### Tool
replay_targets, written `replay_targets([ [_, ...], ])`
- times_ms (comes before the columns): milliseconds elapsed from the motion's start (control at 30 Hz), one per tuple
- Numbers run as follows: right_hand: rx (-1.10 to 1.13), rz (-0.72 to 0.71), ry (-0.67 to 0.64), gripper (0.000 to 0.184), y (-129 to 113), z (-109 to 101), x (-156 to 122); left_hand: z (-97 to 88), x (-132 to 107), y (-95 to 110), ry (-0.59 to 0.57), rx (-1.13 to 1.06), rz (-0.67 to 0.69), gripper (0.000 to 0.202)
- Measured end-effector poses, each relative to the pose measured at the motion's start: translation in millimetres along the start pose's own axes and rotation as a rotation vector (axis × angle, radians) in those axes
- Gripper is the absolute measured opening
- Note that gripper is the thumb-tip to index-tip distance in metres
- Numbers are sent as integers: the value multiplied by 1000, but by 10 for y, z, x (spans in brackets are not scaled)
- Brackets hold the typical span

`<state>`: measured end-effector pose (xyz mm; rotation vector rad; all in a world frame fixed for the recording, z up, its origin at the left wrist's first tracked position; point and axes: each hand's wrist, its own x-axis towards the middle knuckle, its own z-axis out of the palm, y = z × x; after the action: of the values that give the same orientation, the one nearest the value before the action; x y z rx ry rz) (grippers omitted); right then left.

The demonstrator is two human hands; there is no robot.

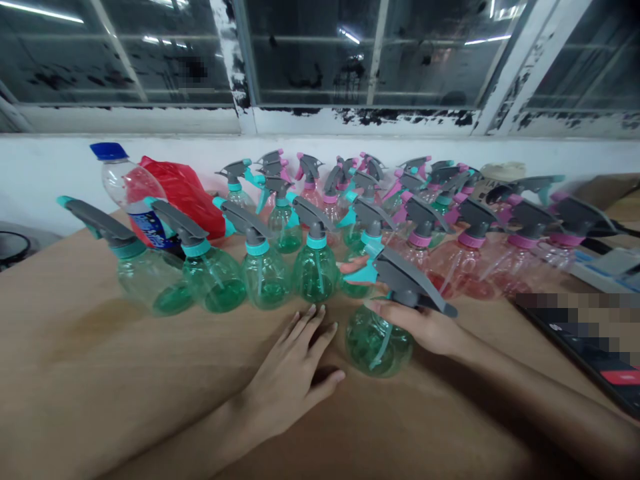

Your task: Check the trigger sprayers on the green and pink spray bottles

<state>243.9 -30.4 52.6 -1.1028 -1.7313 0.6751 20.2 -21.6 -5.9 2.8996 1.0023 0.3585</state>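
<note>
My right hand [417, 323] is wrapped round the neck of a green spray bottle [377, 343] with a grey and turquoise trigger head, in front of the rows. The bottle looks slightly tilted, and my fingers partly hide its collar. Flat on the table lies my left hand [295, 373], fingers spread and holding nothing. Just beyond its fingertips stands another green spray bottle [316, 270] with a turquoise collar. More green spray bottles [215, 277] line up to the left. Pink spray bottles [457, 263] with pink collars stand to the right. Some green bottles hold a little liquid.
Behind the front row, several more spray bottles [285, 223] crowd toward the wall. A large blue-capped plastic bottle [117, 173] and a red plastic bag [187, 193] stand at the back left. At the right edge of the wooden table [165, 393] lies a dark, partly blurred device [575, 340].
</note>
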Motion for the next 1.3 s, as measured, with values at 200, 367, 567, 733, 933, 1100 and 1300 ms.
replay_targets([
  [200, 114, -9, -68, 41, -17, 4, 7, -24, 8, 6, -32, 16, 8, 58],
  [367, 67, 103, -33, 23, 97, -14, -67, -20, -8, 22, -30, 9, 2, 55],
  [567, 45, 112, 9, 18, 112, -35, -89, -5, -23, 23, -38, 38, 3, 57],
  [733, 161, 42, -17, 19, 5, -12, -7, 7, -22, 19, -33, 52, 2, 57],
  [933, 108, -1, 31, 31, -3, 23, -34, -13, -3, 18, -44, 73, 11, 58],
  [1100, 95, -30, 19, 39, 5, 23, -48, 1, -22, 13, -21, 86, 28, 57],
  [1300, 82, -36, 24, 37, -6, 25, -54, 9, -23, 7, -12, 87, 30, 56],
])
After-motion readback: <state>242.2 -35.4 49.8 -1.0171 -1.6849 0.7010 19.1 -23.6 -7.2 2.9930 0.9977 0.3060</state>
